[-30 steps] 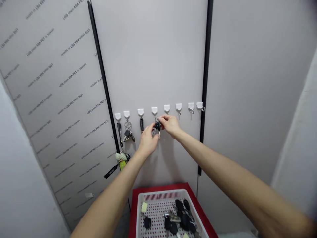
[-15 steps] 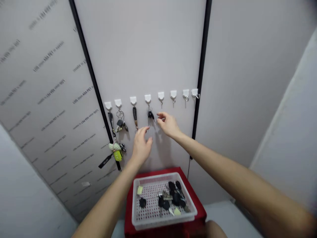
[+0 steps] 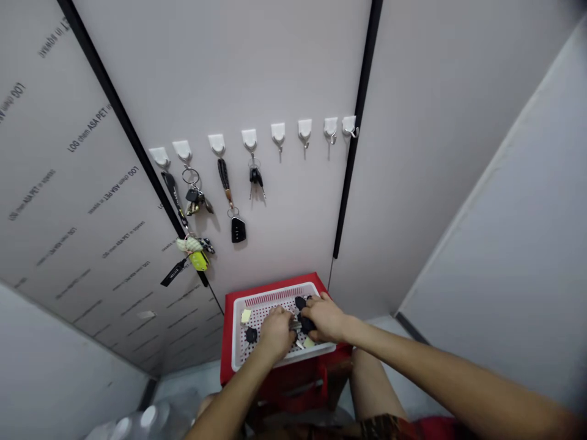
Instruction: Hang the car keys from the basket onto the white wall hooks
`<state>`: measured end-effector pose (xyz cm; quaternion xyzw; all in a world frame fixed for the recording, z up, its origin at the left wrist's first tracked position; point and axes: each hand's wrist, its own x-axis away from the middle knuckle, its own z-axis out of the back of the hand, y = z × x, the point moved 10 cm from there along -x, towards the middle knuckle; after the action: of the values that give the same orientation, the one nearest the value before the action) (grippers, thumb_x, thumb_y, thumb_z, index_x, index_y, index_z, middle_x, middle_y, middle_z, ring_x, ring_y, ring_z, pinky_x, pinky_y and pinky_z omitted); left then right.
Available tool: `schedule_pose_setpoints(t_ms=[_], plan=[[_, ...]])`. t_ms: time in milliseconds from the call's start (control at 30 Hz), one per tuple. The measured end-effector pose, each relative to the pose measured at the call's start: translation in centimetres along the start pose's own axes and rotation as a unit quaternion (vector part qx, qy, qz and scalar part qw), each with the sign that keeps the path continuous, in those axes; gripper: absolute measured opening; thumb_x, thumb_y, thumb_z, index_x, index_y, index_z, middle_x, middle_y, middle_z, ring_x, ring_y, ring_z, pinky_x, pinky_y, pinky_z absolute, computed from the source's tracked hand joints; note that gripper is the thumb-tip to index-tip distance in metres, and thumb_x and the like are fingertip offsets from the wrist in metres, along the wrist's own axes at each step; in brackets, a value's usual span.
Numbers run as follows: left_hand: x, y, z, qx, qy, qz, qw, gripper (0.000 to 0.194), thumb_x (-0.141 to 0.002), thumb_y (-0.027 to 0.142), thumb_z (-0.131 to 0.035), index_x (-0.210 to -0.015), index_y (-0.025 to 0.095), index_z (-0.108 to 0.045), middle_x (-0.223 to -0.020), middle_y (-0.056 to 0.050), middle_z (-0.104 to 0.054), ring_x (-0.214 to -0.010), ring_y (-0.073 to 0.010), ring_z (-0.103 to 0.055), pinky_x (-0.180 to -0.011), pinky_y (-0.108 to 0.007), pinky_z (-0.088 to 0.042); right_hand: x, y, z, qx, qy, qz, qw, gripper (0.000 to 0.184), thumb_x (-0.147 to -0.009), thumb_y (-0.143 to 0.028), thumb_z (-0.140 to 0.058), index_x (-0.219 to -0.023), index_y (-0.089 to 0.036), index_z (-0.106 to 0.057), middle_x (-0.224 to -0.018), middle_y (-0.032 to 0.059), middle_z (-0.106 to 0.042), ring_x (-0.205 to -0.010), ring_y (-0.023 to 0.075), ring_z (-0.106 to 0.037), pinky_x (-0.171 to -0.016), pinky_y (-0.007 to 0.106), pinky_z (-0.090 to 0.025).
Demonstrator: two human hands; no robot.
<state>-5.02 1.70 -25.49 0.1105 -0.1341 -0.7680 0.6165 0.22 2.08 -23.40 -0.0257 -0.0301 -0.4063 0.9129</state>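
Observation:
Both hands are down in a white plastic basket (image 3: 237,342) with perforated sides. My left hand (image 3: 277,333) is closed, its curled fingertips at some metal keys (image 3: 296,326) and partly hidden. Right beside it, my right hand (image 3: 326,319) is closed round black-headed keys (image 3: 306,322), which it partly covers. Another black-headed key (image 3: 251,335) lies at the basket's left, near a yellow paper tag (image 3: 246,316). On the wall, a bunch of black keys (image 3: 255,176) hangs from the fourth hook (image 3: 249,139) from the left.
The basket rests on a red-covered stand (image 3: 227,360). A black car key fob (image 3: 238,230), a ring of keys (image 3: 195,198) and a green key case (image 3: 199,261) hang on hooks further left. Bare hooks (image 3: 304,130) continue rightward. Bottles (image 3: 149,417) stand at lower left.
My hands have let go of the black keys, which now hang on the fourth hook. Both hands have come down from the wall into the basket, and the view has tilted downward.

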Motion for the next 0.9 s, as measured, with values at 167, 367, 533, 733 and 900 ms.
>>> schedule_pose_setpoints(t_ms=[167, 367, 533, 733, 900], plan=[[-0.3, -1.0, 0.9, 0.020, -0.007, 0.032, 0.999, 0.015, -0.061, 0.018, -0.042, -0.069, 0.018, -0.055, -0.076, -0.004, -0.053, -0.074, -0.0166, -0.047, -0.063, -0.026, -0.034, -0.4, 0.1, 0.2, -0.032, 0.017, -0.017, 0.999, 0.024, -0.056, -0.025, -0.049, -0.077, -0.017, -0.056, -0.081, 0.0079, -0.057, -0.081, 0.0214, -0.046, -0.071, 0.035, -0.027], [-1.1, -2.7, 2.4, 0.176, -0.004, 0.052, 0.983, 0.016, -0.061, 0.017, -0.042, -0.072, 0.015, -0.053, -0.064, -0.001, -0.054, -0.060, -0.0105, -0.047, -0.055, -0.019, -0.033, -0.9, 0.8, 2.0, -0.094, 0.040, -0.027, 0.994, 0.020, -0.060, -0.021, -0.044, -0.075, -0.019, -0.056, -0.073, 0.0037, -0.059, -0.074, 0.0170, -0.050, -0.069, 0.029, -0.029], [-0.6, -3.7, 1.3, 0.123, -0.028, 0.057, 0.990, 0.029, -0.050, 0.019, -0.054, -0.079, 0.016, -0.055, -0.071, -0.002, -0.055, -0.064, -0.0129, -0.046, -0.057, -0.021, -0.031, -0.9, 1.6, 3.3, -0.128, 0.073, -0.063, 0.987, 0.023, -0.064, -0.021, -0.038, -0.081, -0.019, -0.053, -0.077, 0.0044, -0.059, -0.072, 0.0159, -0.051, -0.063, 0.026, -0.032], [-0.3, -4.0, 0.3, 0.207, -0.040, 0.091, 0.973, 0.013, -0.052, 0.009, -0.046, -0.060, 0.012, -0.055, -0.050, 0.003, -0.046, -0.048, -0.0073, -0.039, -0.047, -0.018, -0.028, -0.3, 1.4, 4.9, -0.133, 0.154, -0.074, 0.976, 0.032, -0.060, -0.021, -0.045, -0.091, -0.015, -0.052, -0.091, 0.0097, -0.054, -0.086, 0.0203, -0.044, -0.073, 0.031, -0.030], [-1.2, -2.6, 4.5, 0.338, 0.018, 0.079, 0.938, 0.010, -0.049, 0.006, -0.043, -0.052, 0.013, -0.049, -0.048, 0.004, -0.043, -0.047, -0.0061, -0.037, -0.046, -0.017, -0.027, -1.0, -1.4, 4.9, -0.365, 0.131, 0.019, 0.922, 0.027, -0.060, -0.020, -0.047, -0.086, -0.015, -0.052, -0.075, 0.0029, -0.057, -0.068, 0.0120, -0.049, -0.061, 0.021, -0.036]])
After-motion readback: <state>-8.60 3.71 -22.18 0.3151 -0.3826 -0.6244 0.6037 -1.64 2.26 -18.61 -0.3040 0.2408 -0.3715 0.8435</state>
